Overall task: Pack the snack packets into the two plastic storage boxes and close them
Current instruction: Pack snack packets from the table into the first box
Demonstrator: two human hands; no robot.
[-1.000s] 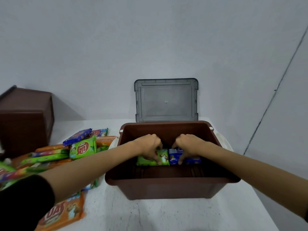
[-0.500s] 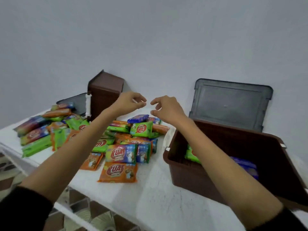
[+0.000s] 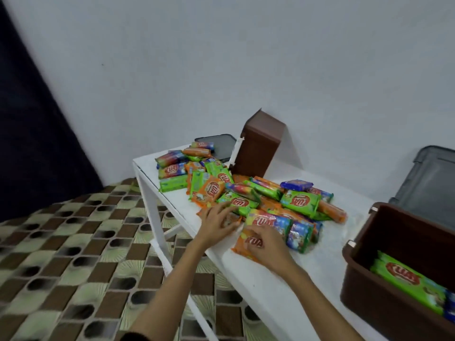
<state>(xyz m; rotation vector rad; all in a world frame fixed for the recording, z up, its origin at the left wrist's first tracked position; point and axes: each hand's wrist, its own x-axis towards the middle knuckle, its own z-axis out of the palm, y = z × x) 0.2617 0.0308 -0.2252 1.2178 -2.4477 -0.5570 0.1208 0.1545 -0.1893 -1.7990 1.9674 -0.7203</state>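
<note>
Brown box (image 3: 364, 286) on the rt runs off the frame edge, same w/ the grey lid (image 3: 433, 178) behind it. Left hand (image 3: 216, 223) is motion-blurred, grip unclear. Right hand (image 3: 264, 244) covers most of an orange packet (image 3: 240, 247), can't tell if it's pinching tbh.

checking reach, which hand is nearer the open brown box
Right. The right hand sits on an orange packet, left of the open brown box; the left hand is farther left.

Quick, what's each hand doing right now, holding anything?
Left hand: open, touching the pile of snack packets.
Right hand: lies on an orange packet; whether it grips cannot be told.
</note>
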